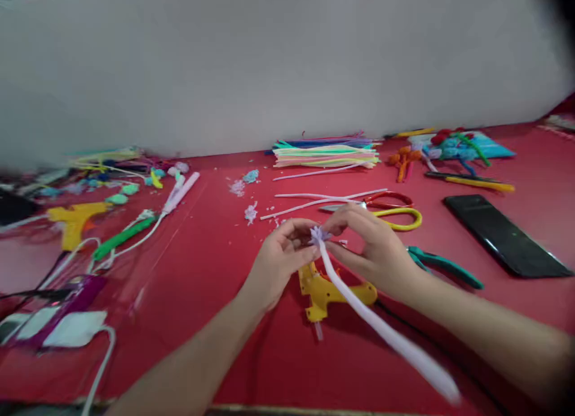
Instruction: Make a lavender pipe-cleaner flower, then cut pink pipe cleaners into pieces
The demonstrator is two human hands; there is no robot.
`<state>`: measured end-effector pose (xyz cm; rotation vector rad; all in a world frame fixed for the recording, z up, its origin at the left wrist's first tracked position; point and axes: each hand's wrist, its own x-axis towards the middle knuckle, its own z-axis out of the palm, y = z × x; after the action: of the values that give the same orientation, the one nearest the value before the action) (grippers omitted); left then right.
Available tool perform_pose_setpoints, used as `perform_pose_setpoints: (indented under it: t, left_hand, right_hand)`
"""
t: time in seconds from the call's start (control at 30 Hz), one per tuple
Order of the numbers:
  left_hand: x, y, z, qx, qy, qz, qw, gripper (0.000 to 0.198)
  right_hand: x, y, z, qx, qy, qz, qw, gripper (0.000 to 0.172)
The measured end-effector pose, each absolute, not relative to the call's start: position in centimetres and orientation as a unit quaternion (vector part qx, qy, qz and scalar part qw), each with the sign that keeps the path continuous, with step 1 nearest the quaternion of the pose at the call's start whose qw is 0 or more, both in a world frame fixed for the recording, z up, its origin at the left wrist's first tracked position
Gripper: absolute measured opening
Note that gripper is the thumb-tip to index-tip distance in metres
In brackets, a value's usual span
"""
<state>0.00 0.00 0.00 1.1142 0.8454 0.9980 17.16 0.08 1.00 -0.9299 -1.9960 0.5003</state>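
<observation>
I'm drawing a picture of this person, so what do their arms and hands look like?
The left hand and right hand both look bare, with no gloves. The left forearm and right forearm show no sleeves. I see no watch or bracelet either.

I'm holding a small lilac flower (pixel 318 235) up between my left hand (pixel 285 257) and my right hand (pixel 375 245), and the fingertips of both are meeting its edges. Its short, narrow petals are spreading outward in a spiky ring, partly hiding behind my fingers. From the flower, a long, pale pinkish-lilac stem (pixel 386 331) is running toward me, slanting down and to my right in a gentle curve. The stem is looking soft and rounded, paler than the petals, slimmer beside the flower and broader toward its blurred near end, which is sticking out free.
</observation>
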Motion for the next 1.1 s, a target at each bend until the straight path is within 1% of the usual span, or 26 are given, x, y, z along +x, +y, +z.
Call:
perform_pose_setpoints:
  t: [0.1,0.2,0.23,0.3,0.37,0.43,0.5,0.53,0.63,0.67,0.73,0.83,0.9,0.93,0.97,1.03,1.1]
  left_hand:
    - [0.0,0.3,0.0,0.509,0.395,0.438,0.627,0.023]
    - [-0.2,0.4,0.0,0.507,0.403,0.459,0.609,0.023]
    - [-0.3,0.5,0.0,0.501,0.400,0.469,0.607,0.024]
    - [-0.4,0.5,0.1,0.497,0.394,0.477,0.608,0.026]
    - [-0.5,0.5,0.2,0.495,0.390,0.470,0.618,0.027]
    - [-0.6,0.6,0.3,0.490,0.384,0.468,0.627,0.027]
    - [-0.5,0.6,0.5,0.478,0.378,0.474,0.636,0.027]
    - [-0.5,0.6,0.5,0.473,0.375,0.478,0.638,0.027]
    - [-0.6,0.8,0.6,0.474,0.371,0.485,0.635,0.024]
    - [-0.7,0.9,0.6,0.479,0.370,0.485,0.631,0.024]
    - [-0.9,1.1,0.7,0.491,0.365,0.494,0.618,0.023]
    - [-1.4,1.4,1.1,0.490,0.347,0.530,0.599,0.020]
    - [-1.7,1.6,1.2,0.477,0.341,0.552,0.592,0.018]
    - [-1.8,1.6,1.3,0.469,0.342,0.557,0.593,0.018]
    - [-1.9,1.7,1.2,0.462,0.344,0.559,0.597,0.019]
    - [-1.8,1.7,1.1,0.447,0.347,0.556,0.608,0.019]
    - [-1.7,1.7,0.8,0.436,0.350,0.550,0.621,0.019]
  right_hand:
    - [17.2,-0.2,1.1,-0.377,-0.796,0.197,0.431,0.014]
    - [17.7,-0.2,1.3,-0.420,-0.778,0.198,0.423,0.006]
    - [17.9,-0.2,1.3,-0.437,-0.775,0.202,0.409,0.006]
    - [18.4,-0.5,1.3,-0.452,-0.797,0.216,0.338,0.008]
    - [18.6,-1.0,1.1,-0.428,-0.845,0.217,0.237,0.012]
    - [18.5,-1.8,0.8,-0.397,-0.883,0.193,0.159,0.017]
    - [18.1,-2.7,0.3,-0.393,-0.897,0.162,0.120,0.026]
    - [17.8,-3.0,0.1,-0.398,-0.898,0.153,0.106,0.027]
    - [17.2,-3.6,-0.4,-0.413,-0.888,0.185,0.081,0.020]
    - [17.2,-3.6,-0.4,-0.418,-0.880,0.208,0.085,0.020]
    - [17.5,-3.5,-0.2,-0.440,-0.857,0.243,0.116,0.025]
    - [18.7,-2.9,0.6,-0.491,-0.822,0.223,0.181,0.032]
    - [19.7,-2.4,1.1,-0.523,-0.794,0.210,0.229,0.030]
    - [20.1,-2.2,1.3,-0.530,-0.775,0.223,0.261,0.028]
    - [20.5,-2.0,1.4,-0.531,-0.752,0.251,0.298,0.026]
    - [21.0,-1.9,1.5,-0.514,-0.695,0.350,0.361,0.021]
    - [21.2,-2.1,1.5,-0.485,-0.634,0.464,0.384,0.020]
